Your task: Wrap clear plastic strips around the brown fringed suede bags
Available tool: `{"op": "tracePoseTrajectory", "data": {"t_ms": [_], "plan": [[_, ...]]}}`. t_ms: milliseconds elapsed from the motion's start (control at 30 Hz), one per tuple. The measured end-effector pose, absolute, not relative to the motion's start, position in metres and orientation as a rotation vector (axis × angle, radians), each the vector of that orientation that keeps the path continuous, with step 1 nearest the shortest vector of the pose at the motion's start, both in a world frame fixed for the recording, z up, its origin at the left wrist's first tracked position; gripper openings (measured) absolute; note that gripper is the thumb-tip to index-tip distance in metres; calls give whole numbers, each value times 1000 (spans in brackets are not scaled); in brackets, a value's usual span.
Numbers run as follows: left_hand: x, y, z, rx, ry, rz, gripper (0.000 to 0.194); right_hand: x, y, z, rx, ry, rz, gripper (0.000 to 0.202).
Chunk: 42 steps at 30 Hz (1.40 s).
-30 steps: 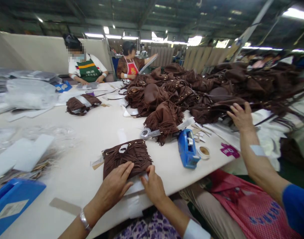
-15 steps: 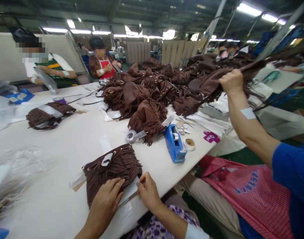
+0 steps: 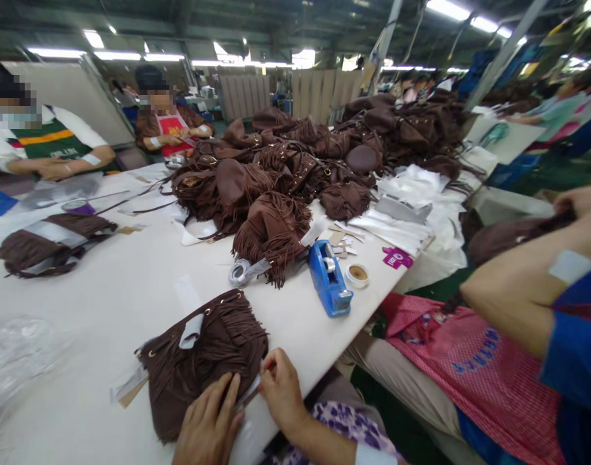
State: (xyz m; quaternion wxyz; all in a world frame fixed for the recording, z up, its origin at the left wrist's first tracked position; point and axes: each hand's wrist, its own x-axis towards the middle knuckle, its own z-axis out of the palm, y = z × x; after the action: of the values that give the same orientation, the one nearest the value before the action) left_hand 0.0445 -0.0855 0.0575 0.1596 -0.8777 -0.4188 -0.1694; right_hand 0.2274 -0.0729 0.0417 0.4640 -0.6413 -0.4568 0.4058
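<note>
A blue plastic tape dispenser (image 3: 330, 284) stands on the white tabletop (image 3: 125, 303) and serves as the landmark. The flat dark-brown fringed bag with brass-coloured eyelets (image 3: 203, 368) lies nearer the wearer than the dispenser and to its left, a pale curled strip (image 3: 192, 331) on its upper part. The wearer's left hand (image 3: 210, 420) rests on the bag's near edge, open, fingers extended and pressed on the fringe. The right hand (image 3: 283, 394) is at the bag's near right corner, thumb and fingers drawn almost together; whether they grip anything cannot be told.

Just right of the dispenser sits a round white roll with a tan centre (image 3: 357, 276), and farther right a purple cut-out piece (image 3: 396, 257). Left of it lies a silvery-grey ring-shaped roll (image 3: 239, 274). Beyond it rises a heap of brown leather-like bags (image 3: 295, 161). Well right of it sits a co-worker in a blue sleeve (image 3: 566, 349).
</note>
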Motion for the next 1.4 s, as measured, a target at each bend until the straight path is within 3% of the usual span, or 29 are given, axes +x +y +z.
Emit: {"op": "tracePoseTrajectory", "data": {"t_ms": [133,267,533,667,1000,1233,1400], "plan": [[40,-91,29,-2477,-1238,-472,69,229,-71,36,-1523,-1071,1109,16],[37,-89,21,-2502,-1217,-473,75,251,-66,48,-1474,-1277,1168,17],[45,-88,26,-2480,-1305,-506,72,278,-41,56,-1507,-2054,507,26],[48,-87,23,-2478,-1317,-520,69,268,-35,49,-1579,-2142,353,18],[48,-87,24,-2492,-1347,-519,70,277,-46,54,-1586,-2248,338,10],[46,-85,22,-2526,-1360,-578,69,293,-39,58,-1558,-1897,638,12],[41,-86,20,-2555,-1359,-591,71,282,-28,54,-1615,-1956,628,16]]}}
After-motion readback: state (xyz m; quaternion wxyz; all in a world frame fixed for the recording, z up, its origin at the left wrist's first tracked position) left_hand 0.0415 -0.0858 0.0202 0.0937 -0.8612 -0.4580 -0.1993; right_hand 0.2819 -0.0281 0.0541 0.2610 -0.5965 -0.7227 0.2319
